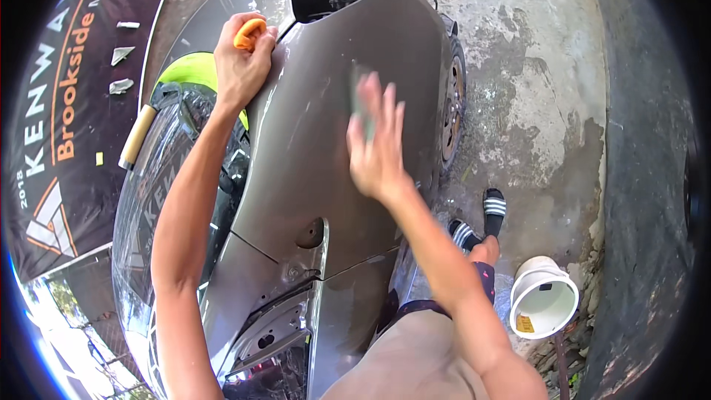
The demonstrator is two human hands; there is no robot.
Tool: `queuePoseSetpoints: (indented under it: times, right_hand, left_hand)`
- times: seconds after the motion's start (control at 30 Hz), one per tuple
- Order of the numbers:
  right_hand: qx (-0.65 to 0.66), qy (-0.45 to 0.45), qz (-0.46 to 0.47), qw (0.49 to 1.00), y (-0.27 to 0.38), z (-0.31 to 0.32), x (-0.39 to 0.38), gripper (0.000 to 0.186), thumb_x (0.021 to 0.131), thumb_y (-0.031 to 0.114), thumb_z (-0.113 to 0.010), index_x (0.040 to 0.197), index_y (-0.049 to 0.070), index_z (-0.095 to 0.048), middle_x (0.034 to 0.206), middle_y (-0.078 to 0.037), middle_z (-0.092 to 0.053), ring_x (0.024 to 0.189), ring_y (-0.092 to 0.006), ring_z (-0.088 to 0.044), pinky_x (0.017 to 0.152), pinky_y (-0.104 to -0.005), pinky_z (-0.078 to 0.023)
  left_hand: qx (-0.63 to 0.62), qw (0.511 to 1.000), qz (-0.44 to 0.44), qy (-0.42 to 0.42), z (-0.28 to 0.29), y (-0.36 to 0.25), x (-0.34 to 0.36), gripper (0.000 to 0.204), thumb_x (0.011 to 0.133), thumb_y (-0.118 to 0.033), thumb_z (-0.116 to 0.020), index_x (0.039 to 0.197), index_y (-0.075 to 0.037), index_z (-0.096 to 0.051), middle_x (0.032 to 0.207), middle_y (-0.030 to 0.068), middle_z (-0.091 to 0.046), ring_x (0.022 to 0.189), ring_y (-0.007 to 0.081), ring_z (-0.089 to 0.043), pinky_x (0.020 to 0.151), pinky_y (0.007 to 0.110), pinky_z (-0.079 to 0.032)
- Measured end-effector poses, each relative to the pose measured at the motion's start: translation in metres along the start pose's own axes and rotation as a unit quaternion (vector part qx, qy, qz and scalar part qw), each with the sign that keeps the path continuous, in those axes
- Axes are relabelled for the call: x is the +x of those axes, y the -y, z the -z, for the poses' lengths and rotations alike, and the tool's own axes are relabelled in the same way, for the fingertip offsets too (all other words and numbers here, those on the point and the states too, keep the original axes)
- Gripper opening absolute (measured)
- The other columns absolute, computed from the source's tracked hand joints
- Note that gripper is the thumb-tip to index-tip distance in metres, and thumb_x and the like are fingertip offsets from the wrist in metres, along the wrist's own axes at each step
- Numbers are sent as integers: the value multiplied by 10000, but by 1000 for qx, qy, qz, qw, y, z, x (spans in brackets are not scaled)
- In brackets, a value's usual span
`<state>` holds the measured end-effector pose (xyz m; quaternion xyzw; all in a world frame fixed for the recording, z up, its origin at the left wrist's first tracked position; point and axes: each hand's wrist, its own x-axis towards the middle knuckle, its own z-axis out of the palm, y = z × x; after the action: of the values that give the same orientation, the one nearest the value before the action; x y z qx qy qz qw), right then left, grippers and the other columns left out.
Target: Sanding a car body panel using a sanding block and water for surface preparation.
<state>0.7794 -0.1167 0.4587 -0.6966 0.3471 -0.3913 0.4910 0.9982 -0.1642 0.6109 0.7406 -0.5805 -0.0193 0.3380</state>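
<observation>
A grey-brown car body panel [333,148] fills the middle, its paint glossy in places. My left hand [243,59] is at the panel's upper left edge, beside the window opening. Its fingers are closed round a squeezed orange sponge [250,33]. Over the middle of the panel is my right hand [379,141], slightly smeared by motion, with its fingers extended. A blurred grey-green pad [363,107] shows between its thumb and fingers, flat against the paint. How far the pad reaches under the palm is hidden.
The rear glass [159,170] has a beige roll [138,137] at its edge and a yellow-green piece [189,70] above. A dark printed banner [89,89] hangs at left. Right of the car are a wheel [452,104], a white bucket [544,300] and a dark wall [652,178].
</observation>
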Motion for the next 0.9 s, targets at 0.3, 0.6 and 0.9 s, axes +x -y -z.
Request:
queuePoseSetpoints:
  times: [0.3, 0.6, 0.9]
  right_hand:
    - [-30, -21, -51, 998, -29, 3, 25, 578, 1052, 278, -363, 1568, 59, -222, 1629, -176, -205, 1511, -410, -116, 1220, -530, -50]
    - [-31, 17, 101, 994, 38, -15, 80, 603, 1006, 337, -473, 1552, 140, -311, 1610, -151, -269, 1497, -420, -170, 1197, -590, -127]
    - [-38, 39, 57, 997, 1, 12, 120, 611, 1040, 397, -370, 1576, 135, -239, 1651, -121, -165, 1514, -407, -112, 1201, -583, -89]
  left_hand:
    - [48, 999, 0, -7, 0, -12, -6, 206, 974, -149, -633, 1124, -14, -589, 832, -6, -578, 714, 45, -514, 638, 196, -423]
    - [3, 996, 56, -66, -3, -23, -17, 220, 1005, -218, -606, 1093, -19, -580, 860, 66, -620, 800, 113, -577, 734, 264, -479]
    - [-29, 994, 66, -79, -22, -33, -7, 196, 1013, -196, -588, 1101, -21, -588, 893, 41, -610, 814, 92, -556, 739, 246, -466]
